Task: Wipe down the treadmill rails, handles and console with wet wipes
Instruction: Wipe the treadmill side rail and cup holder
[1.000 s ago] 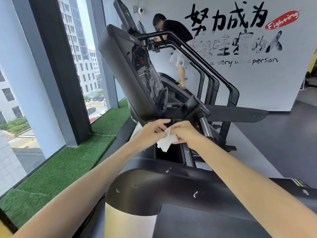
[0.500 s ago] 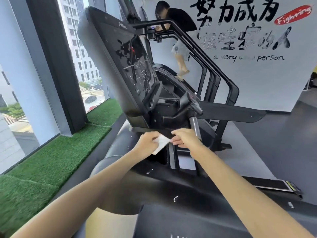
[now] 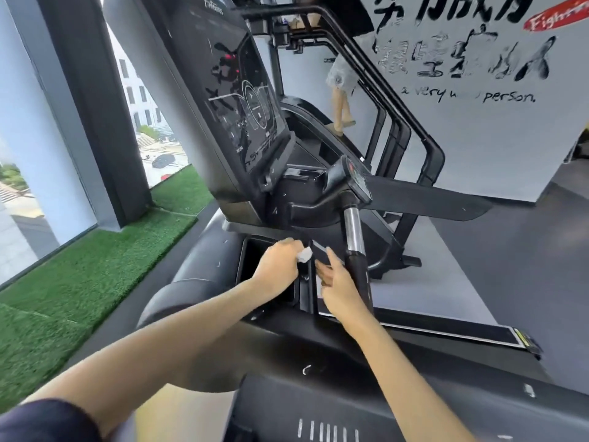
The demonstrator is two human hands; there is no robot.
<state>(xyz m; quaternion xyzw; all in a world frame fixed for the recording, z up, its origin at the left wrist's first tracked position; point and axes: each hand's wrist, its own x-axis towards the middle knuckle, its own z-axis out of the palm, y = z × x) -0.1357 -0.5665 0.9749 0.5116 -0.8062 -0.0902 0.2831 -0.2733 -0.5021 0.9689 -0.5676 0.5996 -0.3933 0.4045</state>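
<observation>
**Wipe bunched in left hand below the console**

The left hand reaches forward, its fingers curled round a small crumpled white wipe that pokes out at the fingertips. The hand and wipe sit low on the treadmill, just under the bottom edge of the console and over a dark open pocket in the housing. Whether the wipe touches the black plastic cannot be told.

The right hand holds nothing. Its fingers are loose and nearly straight, pointing up toward the wipe, with a narrow gap between the two hands. It lies just beside the black lower part of the upright handle, whose middle section is bright metal; contact with it is unclear.

The console leans back, its dark screen showing faint white lines and a few red dots. A flat black rail runs off to the right from the top of the handle.

A dark sleeve shows at the lower left corner. Green grass lines the floor by the window. Farther back, a person stands on another machine in front of a wall with large black lettering.
</observation>
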